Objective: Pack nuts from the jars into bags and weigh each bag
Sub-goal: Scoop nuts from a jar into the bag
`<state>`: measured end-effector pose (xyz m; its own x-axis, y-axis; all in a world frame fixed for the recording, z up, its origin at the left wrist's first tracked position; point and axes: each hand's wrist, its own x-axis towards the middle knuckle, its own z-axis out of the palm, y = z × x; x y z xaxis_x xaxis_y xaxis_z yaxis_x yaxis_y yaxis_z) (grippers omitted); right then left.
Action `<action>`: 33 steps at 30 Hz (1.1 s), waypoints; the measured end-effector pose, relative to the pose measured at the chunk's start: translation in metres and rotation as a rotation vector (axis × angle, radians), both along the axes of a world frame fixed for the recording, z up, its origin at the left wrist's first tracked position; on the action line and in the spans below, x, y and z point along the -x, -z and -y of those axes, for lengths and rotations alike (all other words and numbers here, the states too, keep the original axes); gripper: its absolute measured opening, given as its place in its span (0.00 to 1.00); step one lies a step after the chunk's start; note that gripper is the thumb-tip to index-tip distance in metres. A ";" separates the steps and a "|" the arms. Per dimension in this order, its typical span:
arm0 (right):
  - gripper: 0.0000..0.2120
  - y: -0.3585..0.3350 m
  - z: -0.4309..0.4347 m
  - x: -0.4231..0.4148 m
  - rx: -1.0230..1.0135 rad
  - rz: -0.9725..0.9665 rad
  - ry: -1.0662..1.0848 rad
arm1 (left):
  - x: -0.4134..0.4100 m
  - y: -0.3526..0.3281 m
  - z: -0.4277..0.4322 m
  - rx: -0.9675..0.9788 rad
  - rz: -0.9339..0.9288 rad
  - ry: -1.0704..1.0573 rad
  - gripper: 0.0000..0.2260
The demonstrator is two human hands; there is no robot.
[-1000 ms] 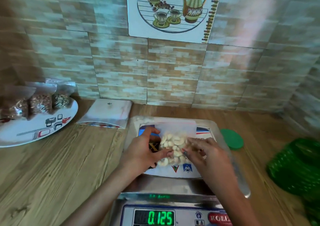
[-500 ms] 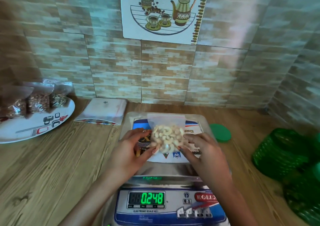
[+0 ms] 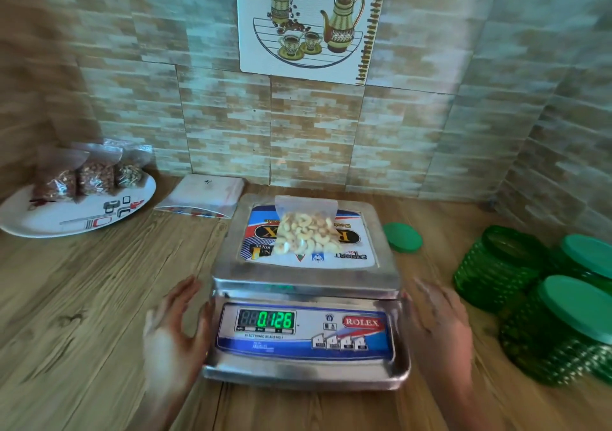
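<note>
A clear bag of cashews [image 3: 306,232] lies alone on the steel platform of the electronic scale [image 3: 384,275]. The green display [image 3: 275,319] reads 0.126. My left hand [image 3: 174,334] hovers beside the scale's left front corner, fingers spread, holding nothing. My right hand [image 3: 440,328] is at the scale's right front corner, also spread and empty, and blurred. Three green jars [image 3: 496,266] stand to the right; the near two have lids, the far one is uncovered.
A loose green lid [image 3: 402,237] lies right of the scale. A white plate [image 3: 76,215] at the left carries three filled nut bags [image 3: 89,175]. A stack of empty bags [image 3: 202,195] rests near the tiled wall. The counter is wood-patterned.
Both hands let go of the cashew bag and drew back to the scale's front corners. The reading went from 0.248 to 0.126.
</note>
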<state>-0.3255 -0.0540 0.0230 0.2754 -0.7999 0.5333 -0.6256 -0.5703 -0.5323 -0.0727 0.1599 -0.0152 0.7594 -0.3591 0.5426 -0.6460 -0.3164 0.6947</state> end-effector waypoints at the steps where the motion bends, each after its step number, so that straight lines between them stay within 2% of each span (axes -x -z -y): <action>1: 0.16 0.010 -0.001 0.007 -0.042 -0.004 0.032 | 0.001 0.008 -0.007 -0.038 -0.016 -0.046 0.23; 3: 0.15 0.034 -0.003 0.023 -0.094 -0.053 0.052 | 0.007 0.025 -0.022 -0.141 -0.039 -0.113 0.25; 6: 0.18 0.077 -0.007 0.043 -0.158 -0.244 0.012 | 0.015 0.048 -0.041 -0.335 -0.024 -0.195 0.22; 8: 0.15 0.095 -0.013 0.049 -0.145 -0.354 0.003 | 0.018 0.059 -0.047 -0.438 -0.057 -0.229 0.23; 10: 0.11 0.099 -0.017 0.050 -0.077 -0.376 -0.001 | 0.020 0.062 -0.049 -0.491 -0.017 -0.232 0.21; 12: 0.11 0.097 -0.019 0.049 -0.061 -0.369 0.005 | 0.021 0.062 -0.049 -0.554 0.030 -0.202 0.25; 21: 0.12 0.094 -0.016 0.049 -0.110 -0.405 -0.001 | 0.016 0.061 -0.046 -0.592 0.005 -0.166 0.24; 25: 0.12 0.093 -0.016 0.048 -0.117 -0.407 -0.011 | 0.017 0.059 -0.045 -0.612 -0.009 -0.166 0.20; 28: 0.14 0.092 -0.017 0.049 -0.130 -0.429 -0.008 | 0.017 0.057 -0.046 -0.599 0.006 -0.168 0.20; 33: 0.18 0.089 -0.022 0.049 -0.160 -0.506 0.122 | 0.017 0.059 -0.046 -0.607 0.001 -0.163 0.20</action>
